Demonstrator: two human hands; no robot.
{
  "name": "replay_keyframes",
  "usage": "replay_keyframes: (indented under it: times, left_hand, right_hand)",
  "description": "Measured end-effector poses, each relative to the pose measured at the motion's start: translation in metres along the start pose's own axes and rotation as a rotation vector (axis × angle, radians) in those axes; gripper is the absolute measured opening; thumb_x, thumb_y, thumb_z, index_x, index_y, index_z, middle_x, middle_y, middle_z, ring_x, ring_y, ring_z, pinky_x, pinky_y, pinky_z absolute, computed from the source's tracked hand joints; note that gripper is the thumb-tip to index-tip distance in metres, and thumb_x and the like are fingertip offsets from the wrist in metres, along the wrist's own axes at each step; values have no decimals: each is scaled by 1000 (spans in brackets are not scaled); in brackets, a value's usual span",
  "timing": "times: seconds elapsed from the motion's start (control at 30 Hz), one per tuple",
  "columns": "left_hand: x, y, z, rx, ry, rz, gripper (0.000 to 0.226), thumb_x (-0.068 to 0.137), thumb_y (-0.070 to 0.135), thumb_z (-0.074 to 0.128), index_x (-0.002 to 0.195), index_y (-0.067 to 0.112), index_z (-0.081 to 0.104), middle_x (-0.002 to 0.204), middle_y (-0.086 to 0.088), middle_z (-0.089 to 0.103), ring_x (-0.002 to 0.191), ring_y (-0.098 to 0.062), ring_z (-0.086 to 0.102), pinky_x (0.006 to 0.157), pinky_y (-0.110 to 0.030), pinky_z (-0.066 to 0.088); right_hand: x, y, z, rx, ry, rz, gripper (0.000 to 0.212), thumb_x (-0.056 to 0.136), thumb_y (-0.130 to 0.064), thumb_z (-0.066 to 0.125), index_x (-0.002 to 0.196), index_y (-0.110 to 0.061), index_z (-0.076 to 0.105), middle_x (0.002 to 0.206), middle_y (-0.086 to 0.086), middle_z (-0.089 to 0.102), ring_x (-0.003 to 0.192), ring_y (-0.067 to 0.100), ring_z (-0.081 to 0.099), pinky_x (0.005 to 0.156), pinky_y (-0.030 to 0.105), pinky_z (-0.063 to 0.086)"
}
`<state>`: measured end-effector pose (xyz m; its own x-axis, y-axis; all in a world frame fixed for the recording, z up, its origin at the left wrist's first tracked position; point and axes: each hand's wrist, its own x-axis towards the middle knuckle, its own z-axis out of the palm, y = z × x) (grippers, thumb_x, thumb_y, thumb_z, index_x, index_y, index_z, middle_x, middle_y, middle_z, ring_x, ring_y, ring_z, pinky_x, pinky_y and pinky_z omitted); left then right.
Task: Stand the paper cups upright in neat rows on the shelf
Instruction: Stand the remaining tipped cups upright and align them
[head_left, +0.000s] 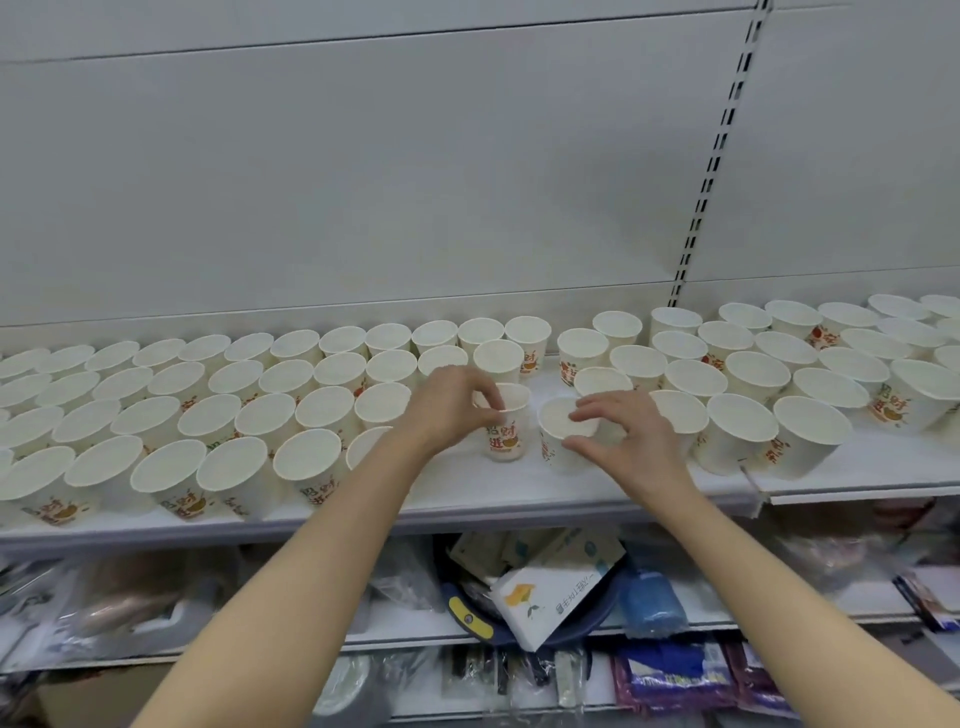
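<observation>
Several white paper cups with red and orange print stand upright in rows across the white shelf. My left hand pinches the rim of one upright cup in the gap at the shelf's middle. My right hand curls its thumb and fingers round the rim of a neighbouring upright cup, just right of the first. Rows of cups fill the left side, and more rows of cups fill the right side.
The grey back panel rises behind the shelf, with a slotted upright at the right. Below are shelves with tissue packs, a blue item and plastic-wrapped goods. A bare strip runs along the shelf's front edge.
</observation>
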<state>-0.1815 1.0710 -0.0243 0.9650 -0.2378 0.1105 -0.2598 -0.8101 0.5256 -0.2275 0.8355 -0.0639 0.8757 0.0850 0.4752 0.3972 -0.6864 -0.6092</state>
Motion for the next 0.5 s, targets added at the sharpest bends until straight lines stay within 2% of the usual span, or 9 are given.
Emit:
replay_keyframes:
  times: [0.07,0.13,0.23,0.33,0.4,0.5]
  left_hand:
    - [-8,1,-2,-83,75,-18,12,72,32,84,76,28,74,105,10,67,99,-9,59,89,-34,49]
    - [-18,3,-4,-181,131,-57,12,72,31,84,76,27,74,109,10,67,103,-9,59,91,-32,48]
    - [-32,6,-14,-241,173,-107,11,76,30,82,80,23,74,103,11,71,100,-7,61,83,-25,45]
    - [-40,3,-28,-249,220,-124,10,77,27,82,82,21,75,89,11,73,90,-5,65,74,-22,47]
    - [-41,-1,-37,-222,226,-125,8,77,27,82,81,22,76,83,11,73,84,-5,67,73,-23,49]
    - [-38,-9,-46,-190,210,-119,8,77,22,82,81,20,76,81,9,73,79,-5,66,66,-18,46]
  right_hand:
    - [-4,7,5,2,23,16,24,63,-28,87,82,-23,73,105,-8,64,101,11,51,90,5,22]
    - [-6,10,9,6,30,31,22,63,-26,87,80,-22,73,103,-6,65,100,13,51,88,12,25]
    - [-5,7,10,7,9,12,16,67,-21,85,77,-21,73,92,-8,68,97,18,56,85,20,32]
    - [-2,-1,8,1,-27,57,10,74,-24,80,79,-27,72,85,-16,64,93,11,53,82,25,37]
    - [1,-10,10,7,-36,69,8,77,-25,78,80,-28,72,83,-17,62,90,9,52,79,27,39]
    - [8,-23,17,40,-58,66,6,78,-21,76,82,-24,73,81,-15,62,88,10,52,78,27,42]
